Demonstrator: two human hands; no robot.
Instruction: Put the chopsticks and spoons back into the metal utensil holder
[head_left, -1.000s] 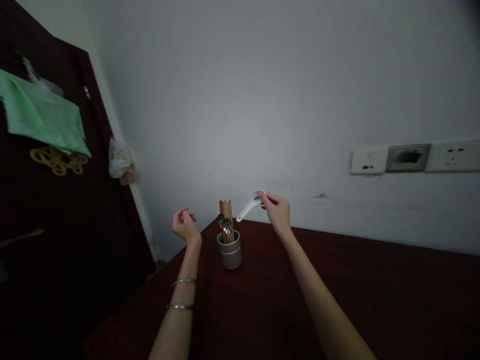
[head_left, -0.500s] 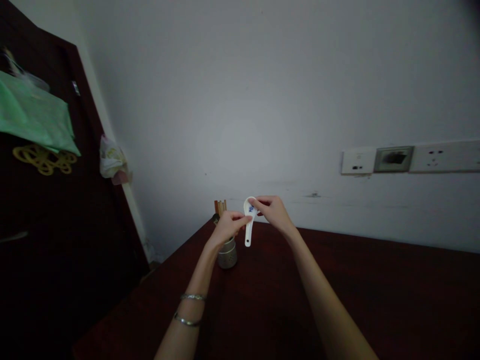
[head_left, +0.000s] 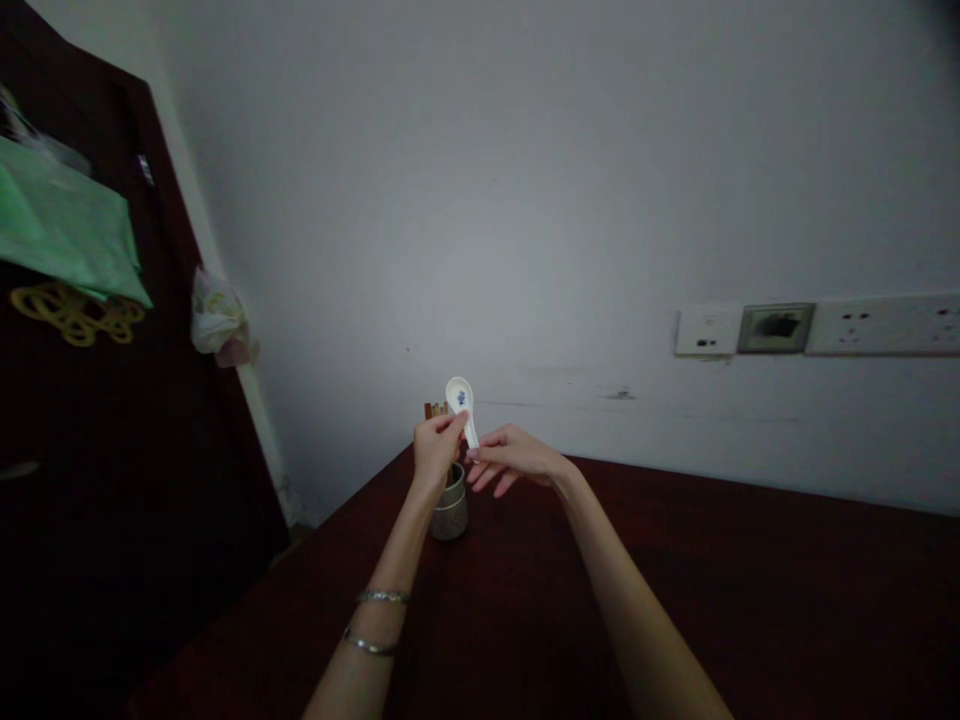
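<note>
My left hand is closed round the handle of a white ceramic spoon with a small blue mark in its bowl; the bowl points up. My right hand is just right of it, fingers loosely spread, fingertips at the handle's lower end. Directly below my left hand a grey utensil pot stands on the dark red table. Wooden chopsticks poke out of the pot behind my left hand. Two thin bangles sit on my left forearm.
A white wall runs behind the table, with a row of sockets at the right. At the left stands a dark door or cabinet with a green cloth, a gold ornament and a small bag hanging.
The spoon passed from my right hand to my left and turned bowl up. My left hand moved in over the pot; my right hand let go and opened.
</note>
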